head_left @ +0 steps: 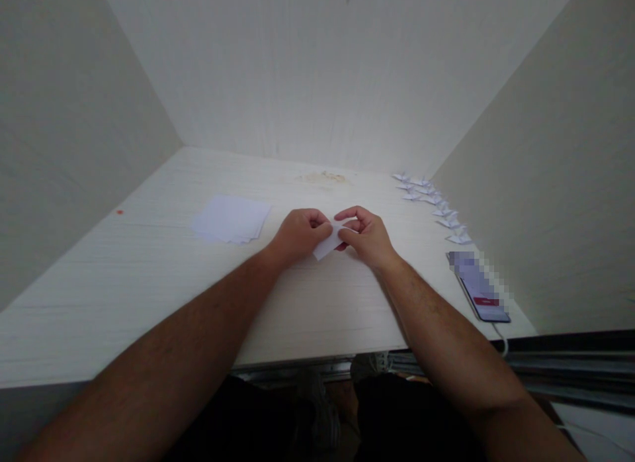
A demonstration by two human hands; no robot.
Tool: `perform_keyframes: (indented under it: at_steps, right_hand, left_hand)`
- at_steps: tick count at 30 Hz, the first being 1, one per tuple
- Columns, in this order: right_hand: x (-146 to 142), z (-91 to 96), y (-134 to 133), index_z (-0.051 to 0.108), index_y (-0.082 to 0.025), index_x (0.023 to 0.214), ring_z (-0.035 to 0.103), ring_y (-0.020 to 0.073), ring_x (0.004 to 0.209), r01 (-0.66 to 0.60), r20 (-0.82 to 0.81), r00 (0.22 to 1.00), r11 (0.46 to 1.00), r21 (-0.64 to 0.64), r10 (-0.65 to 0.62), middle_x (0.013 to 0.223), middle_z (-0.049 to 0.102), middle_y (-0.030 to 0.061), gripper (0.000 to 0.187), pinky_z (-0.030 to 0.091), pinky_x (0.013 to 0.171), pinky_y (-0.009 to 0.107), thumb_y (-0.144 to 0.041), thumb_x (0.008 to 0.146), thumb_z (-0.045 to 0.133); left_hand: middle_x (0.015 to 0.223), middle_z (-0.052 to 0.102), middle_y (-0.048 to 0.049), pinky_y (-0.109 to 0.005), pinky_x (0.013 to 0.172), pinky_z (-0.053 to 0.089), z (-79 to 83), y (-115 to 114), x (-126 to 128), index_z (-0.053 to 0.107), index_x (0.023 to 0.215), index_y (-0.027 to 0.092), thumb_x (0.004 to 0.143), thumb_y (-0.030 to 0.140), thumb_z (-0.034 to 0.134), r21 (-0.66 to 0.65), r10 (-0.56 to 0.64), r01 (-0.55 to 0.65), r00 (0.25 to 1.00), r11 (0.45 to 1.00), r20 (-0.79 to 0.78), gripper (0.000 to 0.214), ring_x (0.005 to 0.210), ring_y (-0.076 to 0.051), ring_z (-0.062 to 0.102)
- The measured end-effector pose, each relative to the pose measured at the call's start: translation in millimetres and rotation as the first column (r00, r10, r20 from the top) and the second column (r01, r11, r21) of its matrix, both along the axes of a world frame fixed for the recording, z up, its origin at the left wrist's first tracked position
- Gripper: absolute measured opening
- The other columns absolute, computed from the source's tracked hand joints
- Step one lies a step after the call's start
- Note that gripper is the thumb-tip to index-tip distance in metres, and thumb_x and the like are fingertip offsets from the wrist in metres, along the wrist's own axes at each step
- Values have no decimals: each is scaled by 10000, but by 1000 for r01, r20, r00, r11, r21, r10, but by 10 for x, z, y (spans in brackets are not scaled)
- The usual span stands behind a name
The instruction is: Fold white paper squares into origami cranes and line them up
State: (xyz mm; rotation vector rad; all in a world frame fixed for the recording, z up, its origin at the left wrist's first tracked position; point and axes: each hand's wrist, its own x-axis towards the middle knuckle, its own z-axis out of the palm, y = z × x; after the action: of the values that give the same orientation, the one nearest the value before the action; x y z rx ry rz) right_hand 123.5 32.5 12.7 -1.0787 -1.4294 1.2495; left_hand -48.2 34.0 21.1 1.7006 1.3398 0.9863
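Note:
A small piece of folded white paper (326, 246) is held between my two hands above the middle of the table. My left hand (301, 235) pinches its left upper edge between thumb and fingers. On the other side, my right hand (364, 234) grips the paper with thumb and fingers, its index finger stretched toward the left hand. The fingers cover part of the paper, so its full shape is hidden.
Loose white paper sheets (233, 217) lie stacked at the left. Several folded paper cranes (448, 222) line the right wall. A phone (479, 290) with a cable (502, 336) lies near the right front edge. Walls enclose the white table (317, 323) on three sides.

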Motion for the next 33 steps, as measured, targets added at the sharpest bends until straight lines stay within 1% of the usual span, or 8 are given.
perform_keyframes:
  at_steps: [2, 5, 9, 13, 17, 20, 24, 33]
  right_hand:
    - [-5, 2, -1, 664, -183, 869, 648, 116, 483, 0, 20, 1000, 1000, -24, 0, 556, 671, -42, 224, 514, 466, 203, -264, 671, 729]
    - [-2, -9, 6, 646, -173, 754, 648, 111, 493, -9, 51, 999, 998, -66, 12, 577, 683, -16, 191, 529, 479, 208, -329, 703, 745]
    - [26, -37, 35, 618, -179, 728, 657, 126, 488, -6, 108, 994, 992, -123, 19, 542, 663, -12, 178, 479, 432, 188, -305, 742, 743]
    - [59, -36, 77, 588, -183, 717, 659, 122, 492, 83, 106, 992, 988, -129, -69, 583, 688, 7, 161, 464, 433, 185, -264, 769, 718]
    - [48, -14, 87, 593, -186, 744, 647, 113, 495, 183, -13, 983, 977, -105, -186, 624, 696, 0, 191, 490, 448, 200, -318, 754, 730]
    - [14, -11, 59, 601, -187, 760, 681, 137, 555, 99, -73, 991, 987, -124, -108, 665, 714, 6, 276, 507, 451, 210, -364, 684, 798]
    - [-47, -24, 10, 569, -181, 683, 669, 138, 534, -19, -34, 999, 994, -111, 15, 590, 687, -1, 341, 521, 465, 215, -327, 602, 865]
    - [-91, -3, -22, 563, -192, 676, 633, 113, 467, 19, -22, 1000, 994, -107, -22, 555, 687, 5, 303, 517, 463, 209, -363, 672, 814]
  left_hand:
    - [620, 645, -12, -236, 507, 363, 18, -12, 3, 686, 708, 156, 754, 314, 607, 62, 2, 3, 997, 998, -77, 183, 564, -126, 533]
    - [635, 659, -15, -251, 531, 366, 26, -22, 0, 707, 722, 156, 762, 323, 600, 109, 0, 17, 988, 994, -155, 202, 577, -133, 536]
    - [611, 646, -15, -264, 560, 368, 24, 5, -41, 704, 681, 168, 746, 298, 600, 145, 11, 20, 977, 989, -213, 178, 578, -139, 525]
    - [580, 613, -4, -259, 536, 352, 25, 54, -101, 687, 669, 176, 732, 290, 607, 121, 106, -88, 984, 989, -143, 154, 554, -138, 500]
    - [586, 602, 3, -251, 538, 364, 33, 51, -91, 669, 672, 172, 734, 285, 619, 58, 186, -185, 983, 981, -12, 138, 564, -135, 496]
    - [597, 595, 10, -246, 550, 378, 30, 27, -42, 659, 674, 168, 738, 287, 633, 18, 211, -212, 975, 977, 63, 137, 573, -129, 493]
    - [619, 596, 14, -244, 559, 386, 14, 5, 17, 645, 693, 166, 752, 301, 631, -12, 212, -213, 967, 977, 139, 147, 584, -125, 503]
    - [630, 593, 16, -246, 549, 377, -2, -11, 65, 633, 694, 165, 765, 315, 627, -59, 232, -225, 947, 973, 223, 167, 590, -121, 503]
